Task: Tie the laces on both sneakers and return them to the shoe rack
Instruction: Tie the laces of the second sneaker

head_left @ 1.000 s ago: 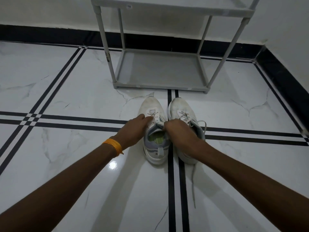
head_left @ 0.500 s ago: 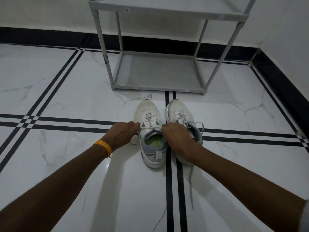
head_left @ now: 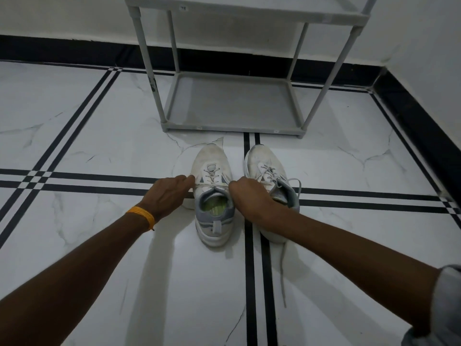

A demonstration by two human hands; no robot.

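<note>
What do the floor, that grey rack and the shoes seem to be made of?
Floor: looks like polished marble or marble-look tile, glossy, grey-veined, with black inlay stripes.
Shoe rack: probably plastic or painted metal tubes, matte grey; its shelf looks like stretched fabric.
Sneakers: seemingly white knit or mesh uppers, scuffed, with grey padded collars.

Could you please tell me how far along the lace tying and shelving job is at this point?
Nothing looks finished yet. In hand: the left hand and right hand pull the lace ends of the left sneaker taut across its tongue. Left: the right sneaker has a loose lace trailing on the floor, and the shoe rack holds neither shoe.
</note>
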